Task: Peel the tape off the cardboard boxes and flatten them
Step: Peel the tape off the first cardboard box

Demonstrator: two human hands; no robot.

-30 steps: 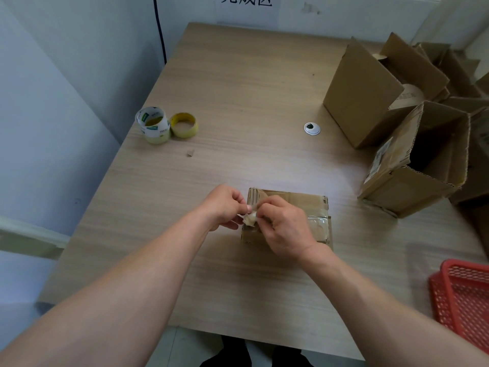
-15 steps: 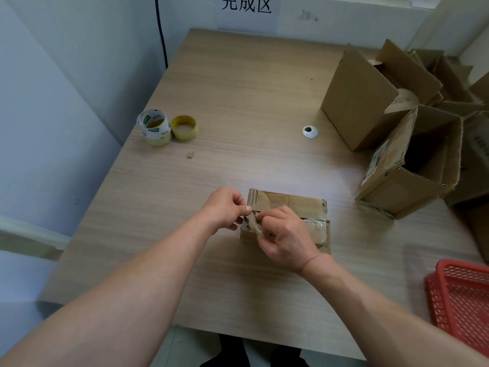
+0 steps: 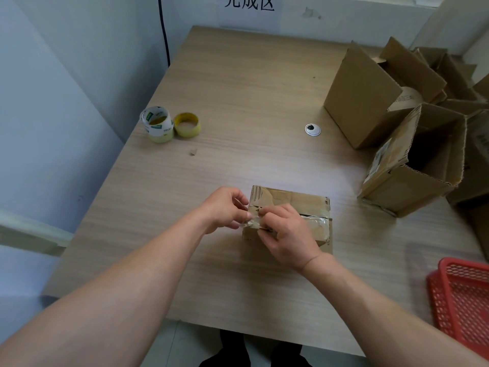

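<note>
Clear tape [image 3: 251, 223], pinched between left hand [image 3: 225, 210], right hand [image 3: 288, 234]

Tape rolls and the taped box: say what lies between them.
Head view: a small scrap lies near the tape rolls; otherwise bare table up to the box.

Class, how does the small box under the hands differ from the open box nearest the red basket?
The small box is taped shut; the open box has flaps spread. The left hand and right hand pinch tape on the small box; nothing touches the open box. The open box looks taller than the small box. Both are brown cardboard.
</note>
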